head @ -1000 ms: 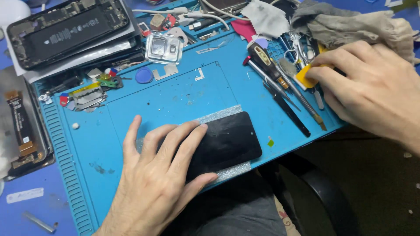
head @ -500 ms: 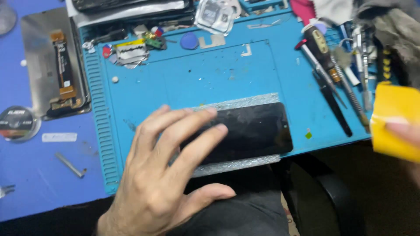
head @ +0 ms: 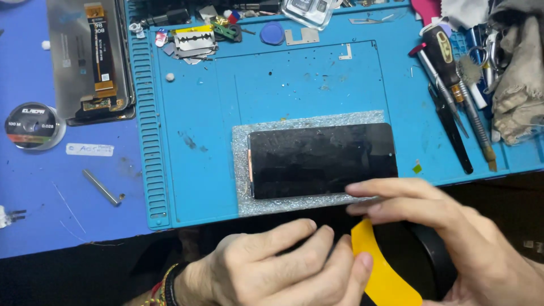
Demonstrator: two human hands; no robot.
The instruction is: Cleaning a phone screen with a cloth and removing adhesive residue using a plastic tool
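A: What do we have under our fingers?

B: A flat yellow sheet (head: 382, 266), smooth and plastic-looking with a rounded edge. Our left hand (head: 272, 269) has its fingers closed on the sheet's left edge, pinching it from above. Our right hand (head: 447, 238) lies over the sheet's right side, fingers stretched out flat and pointing left. We cannot tell whether that hand grips anything, as its underside is hidden.

A: And just beyond our fingertips?

B: A black phone screen (head: 323, 160), a glossy rectangle with rounded corners, lies face up on a silvery, grainy pad (head: 243, 198). Our right index finger reaches over the screen's near right corner. The pad rests on a blue rubbery work mat (head: 192, 170) with a ribbed strip down its left side.

A: Farther out?

B: Beyond our right fingers, screwdrivers (head: 447, 73) and black tweezers (head: 453, 133) lie side by side next to a crumpled grey cloth (head: 518, 90). Past our left fingers, on the blue tabletop (head: 39, 198), we see a small metal rod (head: 102, 187), a round wire spool (head: 33, 126) and an opened phone back (head: 90, 56) with a flex cable.
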